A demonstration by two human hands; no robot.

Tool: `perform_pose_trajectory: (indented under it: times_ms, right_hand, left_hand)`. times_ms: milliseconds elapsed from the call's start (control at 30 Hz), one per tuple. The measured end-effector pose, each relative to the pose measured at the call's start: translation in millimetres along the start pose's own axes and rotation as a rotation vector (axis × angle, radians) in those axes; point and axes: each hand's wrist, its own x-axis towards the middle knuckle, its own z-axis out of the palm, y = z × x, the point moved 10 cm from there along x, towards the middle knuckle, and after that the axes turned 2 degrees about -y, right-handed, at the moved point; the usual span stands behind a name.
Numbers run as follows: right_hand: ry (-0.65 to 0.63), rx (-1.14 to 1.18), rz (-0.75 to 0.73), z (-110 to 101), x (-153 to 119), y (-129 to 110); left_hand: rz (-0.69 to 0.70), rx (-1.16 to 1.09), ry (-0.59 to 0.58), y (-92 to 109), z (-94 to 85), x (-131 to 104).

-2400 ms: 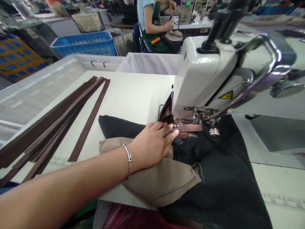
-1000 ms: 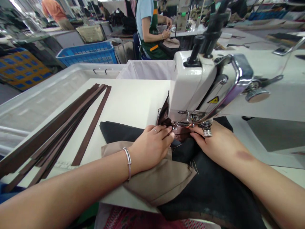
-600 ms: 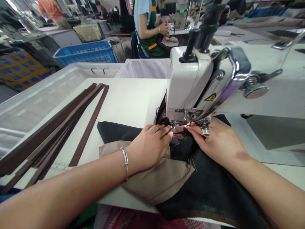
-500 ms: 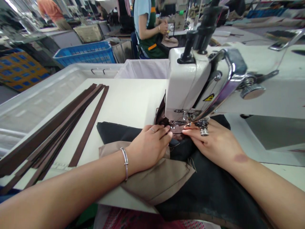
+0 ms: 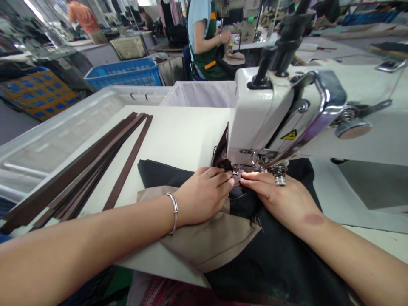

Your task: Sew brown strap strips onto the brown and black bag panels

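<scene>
My left hand (image 5: 204, 193) lies on the dark cloth (image 5: 255, 250) and a beige cloth piece (image 5: 210, 244), its fingers stretched toward the presser foot (image 5: 236, 170) of a white sewing machine (image 5: 259, 114). From the other side, my right hand (image 5: 283, 195) rests on the cloth with outstretched fingers, its thumb partly hidden. Only a small gap parts the fingertips of both hands, just in front of the foot. Shiny dark-brown material (image 5: 221, 153) bunches up behind the foot. Loose threads stick out at the beige piece's corner.
Several brown strips (image 5: 95, 161) lie across the white tabletop (image 5: 178, 131) on the left. Beyond it are a translucent plastic bin (image 5: 127, 95), a white-lined container (image 5: 200, 93) and a blue basket (image 5: 124, 72). Another person (image 5: 204, 42) handles cloth farther back.
My right fingertips have moved left, closer to my left fingertips, covering more of the brown material at the foot. The whole view has shifted slightly, so the machine appears farther right.
</scene>
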Motion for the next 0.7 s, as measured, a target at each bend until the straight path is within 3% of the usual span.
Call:
perform_pose_trajectory:
  times_ms: [700]
  right_hand:
    - [-0.053, -0.064, 0.031, 16.1, -1.6, 12.7]
  left_hand:
    - [-0.004, -0.009, 0.057, -6.6, -2.9, 5.7]
